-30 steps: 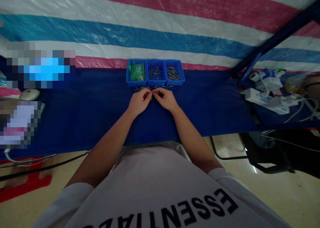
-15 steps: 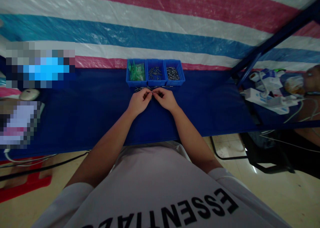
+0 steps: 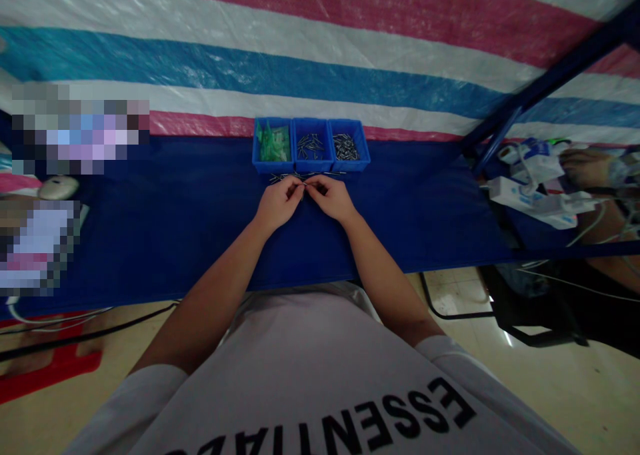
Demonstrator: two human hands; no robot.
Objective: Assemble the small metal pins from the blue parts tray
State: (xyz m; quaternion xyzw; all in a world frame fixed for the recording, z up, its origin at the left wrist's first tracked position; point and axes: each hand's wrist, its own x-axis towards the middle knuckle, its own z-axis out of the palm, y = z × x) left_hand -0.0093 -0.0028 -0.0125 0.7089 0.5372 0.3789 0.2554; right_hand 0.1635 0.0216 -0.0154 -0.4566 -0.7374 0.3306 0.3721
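My left hand (image 3: 281,202) and my right hand (image 3: 331,197) meet fingertip to fingertip over the blue tabletop, both closed in a pinch. Whatever sits between the fingers is too small and too covered to name. Just beyond the fingertips lie several thin metal pieces (image 3: 280,177), loose on the table. Behind these stand three joined blue bins. Green plastic packets (image 3: 274,143) fill the left bin, thin metal pins (image 3: 310,146) lie in the middle one, and short metal pieces (image 3: 346,147) are heaped in the right one.
A striped plastic sheet (image 3: 320,62) hangs behind the blue table (image 3: 200,228). At left are a white mouse (image 3: 59,188) and blurred-out devices. To the right, beyond a blue frame bar (image 3: 545,75), lie white boxes (image 3: 535,202), cables and a co-worker's hand (image 3: 587,168).
My two hands stay pinched in the same spot. At the right, the co-worker's hand has moved left toward the white boxes. Colours on the blurred device at upper left have changed.
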